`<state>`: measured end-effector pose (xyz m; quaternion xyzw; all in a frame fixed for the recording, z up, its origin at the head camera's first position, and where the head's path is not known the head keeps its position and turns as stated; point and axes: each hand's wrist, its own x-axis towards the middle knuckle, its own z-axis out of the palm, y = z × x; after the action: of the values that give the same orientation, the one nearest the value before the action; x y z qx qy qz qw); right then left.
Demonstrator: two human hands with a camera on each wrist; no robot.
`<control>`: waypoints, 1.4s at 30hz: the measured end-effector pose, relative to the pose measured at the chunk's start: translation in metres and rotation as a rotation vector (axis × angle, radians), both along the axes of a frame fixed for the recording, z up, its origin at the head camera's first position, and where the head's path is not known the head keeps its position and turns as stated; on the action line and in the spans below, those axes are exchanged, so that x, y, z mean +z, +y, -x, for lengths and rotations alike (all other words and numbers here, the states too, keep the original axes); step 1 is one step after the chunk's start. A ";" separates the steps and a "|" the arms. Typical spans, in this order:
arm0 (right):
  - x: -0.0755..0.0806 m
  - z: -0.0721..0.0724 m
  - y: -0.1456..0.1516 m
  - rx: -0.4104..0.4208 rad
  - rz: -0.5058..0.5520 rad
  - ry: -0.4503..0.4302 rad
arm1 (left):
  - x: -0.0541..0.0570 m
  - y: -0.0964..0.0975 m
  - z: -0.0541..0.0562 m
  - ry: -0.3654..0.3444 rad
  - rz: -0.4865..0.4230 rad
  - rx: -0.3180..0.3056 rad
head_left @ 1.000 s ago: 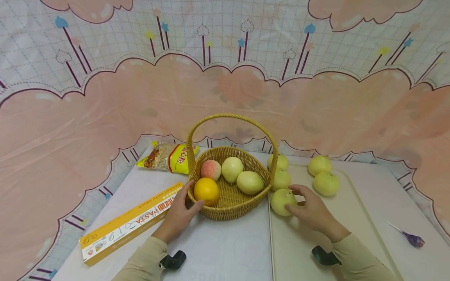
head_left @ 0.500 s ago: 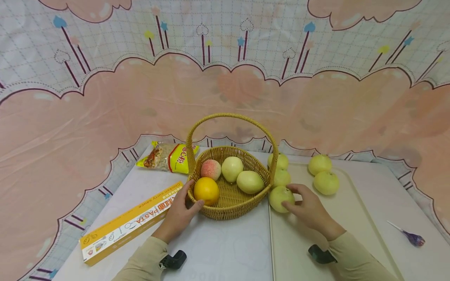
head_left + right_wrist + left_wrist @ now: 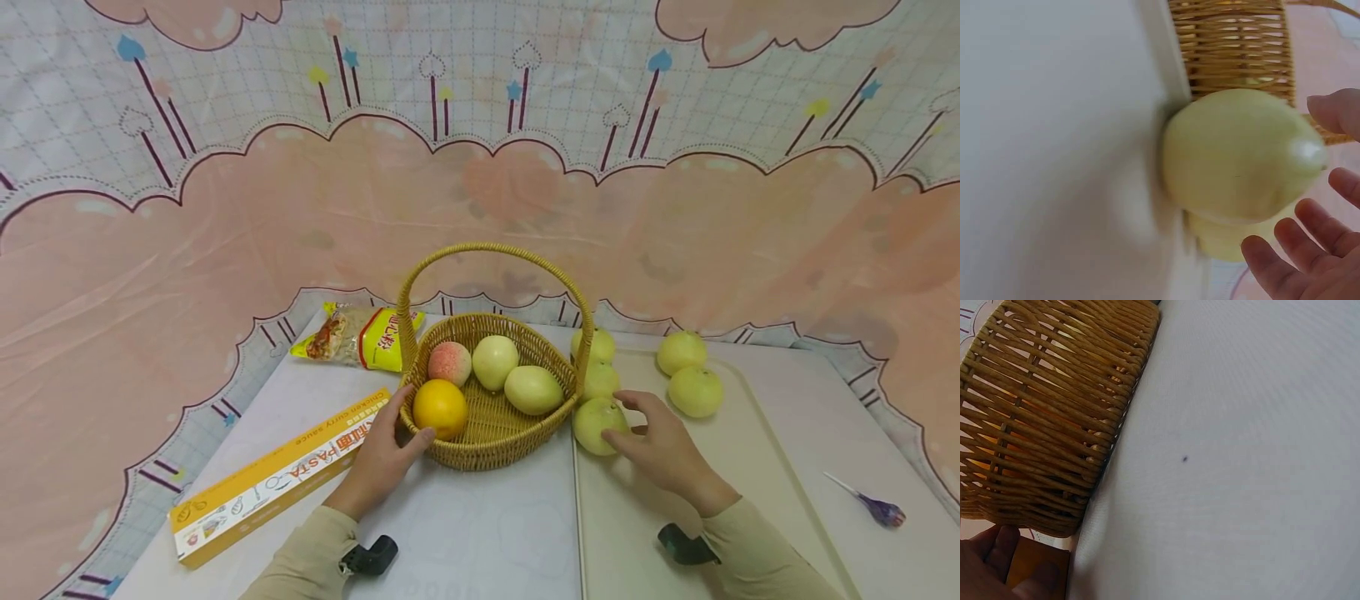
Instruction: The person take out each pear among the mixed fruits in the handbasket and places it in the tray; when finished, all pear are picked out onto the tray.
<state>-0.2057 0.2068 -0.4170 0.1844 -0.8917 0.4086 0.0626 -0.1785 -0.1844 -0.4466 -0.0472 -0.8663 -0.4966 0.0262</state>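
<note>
My left hand point(image 3: 380, 458) holds the left front corner of a wicker basket point(image 3: 487, 457), thumb at the front rim and fingers along the side. Inside the basket are an orange point(image 3: 439, 409), a peach point(image 3: 450, 364) and two pale green fruits, one round point(image 3: 496, 362), one longer point(image 3: 533, 390). My right hand point(image 3: 667, 446) is beside a round pale green fruit point(image 3: 597, 426), the front one of a column by the basket's right side. In the right wrist view, its thumb and fingers spread around this smooth fruit point(image 3: 1241, 156) with gaps showing.
A beige tray point(image 3: 645, 517) lies under the right hand, with two more pale green fruits point(image 3: 695, 392) toward its back. A lollipop point(image 3: 877, 508) lies right of it. A pasta box point(image 3: 255, 492) and a yellow food bag point(image 3: 360, 336) are at the left. A printed curtain point(image 3: 480, 200) closes the back.
My right hand and the front pale green fruit have shifted slightly back and left, mostly in the first half second. My left hand and the basket have stayed in place.
</note>
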 end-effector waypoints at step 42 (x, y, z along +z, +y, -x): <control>0.040 0.041 -0.113 0.122 -0.050 -0.046 | -0.001 0.000 0.000 -0.001 0.001 -0.007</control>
<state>-0.2463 0.0933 -0.3773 0.2305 -0.8899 0.3935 0.0123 -0.1788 -0.1848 -0.4477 -0.0499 -0.8664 -0.4962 0.0240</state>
